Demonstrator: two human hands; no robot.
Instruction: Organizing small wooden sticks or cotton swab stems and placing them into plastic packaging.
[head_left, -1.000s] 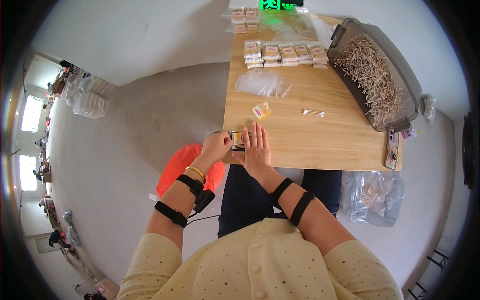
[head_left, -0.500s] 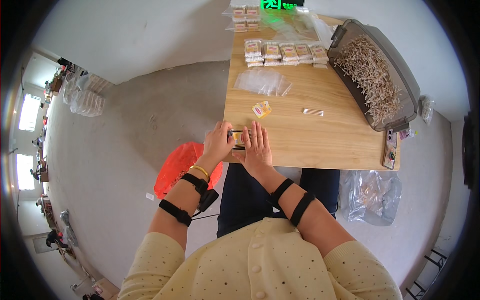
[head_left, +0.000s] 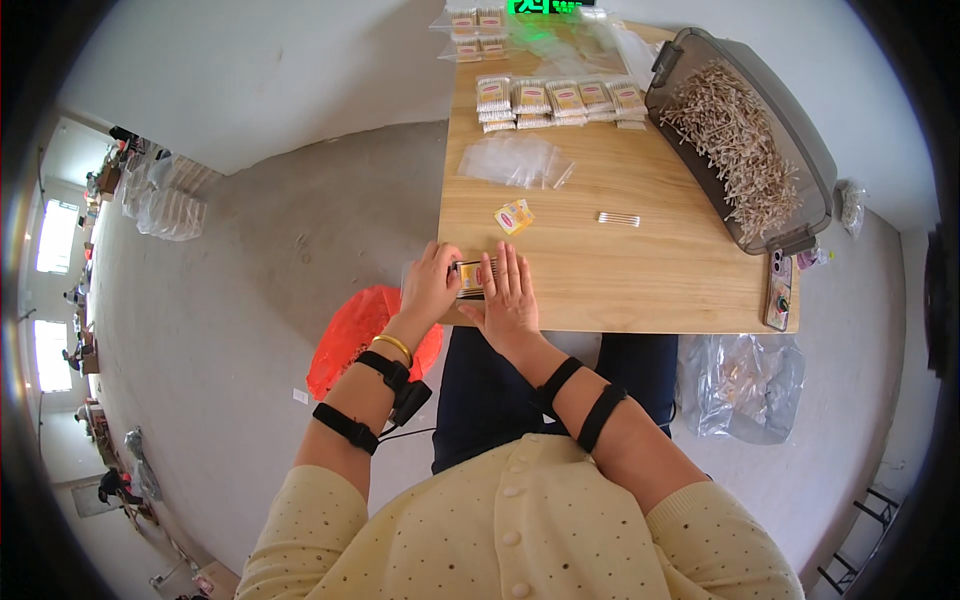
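1. the small yellow-card pack (head_left: 470, 277) is on the table (head_left: 640, 290), by its near left corner, between the two hands. if it gets bumped hard, it could slide off. the red bag (head_left: 375, 325) is down below that side.
2. the left hand (head_left: 430, 285) is curled at the pack's left end, its fingers bent. i cannot tell if they pinch it. if they slip, the pack could turn crooked.
3. the right hand (head_left: 511, 298) lies flat over the pack's right part, fingers straight, with a little gap by the pointer finger. too much push could bend the sticks or make them pop out.
4. the loose card (head_left: 514, 216) is just past the fingertips. a quick swipe could knock it away.
5. the thin clear bags (head_left: 515, 162) look very light, so a puff of air could scatter them.
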